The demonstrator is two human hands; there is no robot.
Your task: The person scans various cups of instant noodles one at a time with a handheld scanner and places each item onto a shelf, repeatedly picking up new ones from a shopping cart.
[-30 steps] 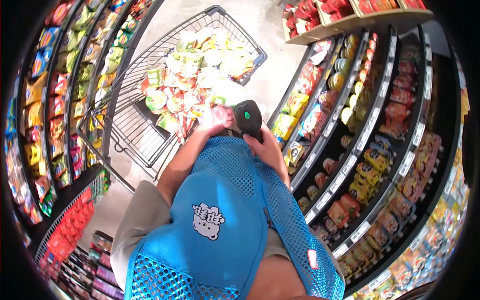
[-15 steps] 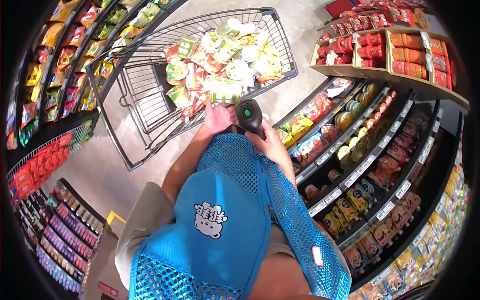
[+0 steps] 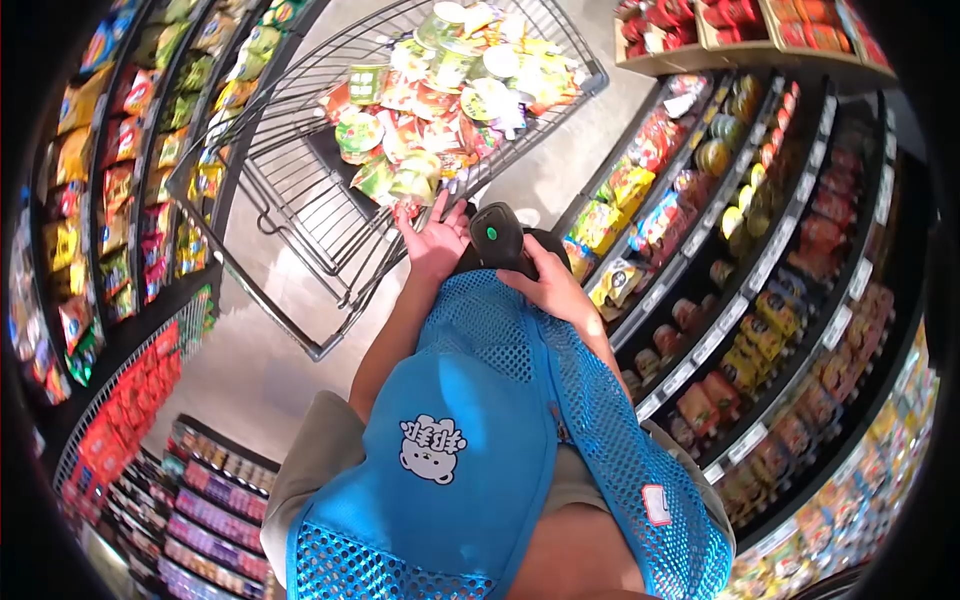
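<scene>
Right hand (image 3: 548, 285) wrapped around black scanner (image 3: 497, 238), left hand (image 3: 435, 240) spread open, beside packet (image 3: 415, 184) in cart (image 3: 290, 200)

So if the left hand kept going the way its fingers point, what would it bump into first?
Probably the green snack packet at the near edge of the wire shopping cart, though depth is unclear.

The scanner (image 3: 497, 238) is a black handheld unit with a rounded head and a small green light on its top face. It sits upright in the right hand (image 3: 548, 285), head tilted forward above the fingers, handle hidden in the grip. The green packet (image 3: 415, 183) is a crinkled snack bag lying on the heap in the cart, just beyond the left hand's (image 3: 435, 242) spread fingers.
</scene>
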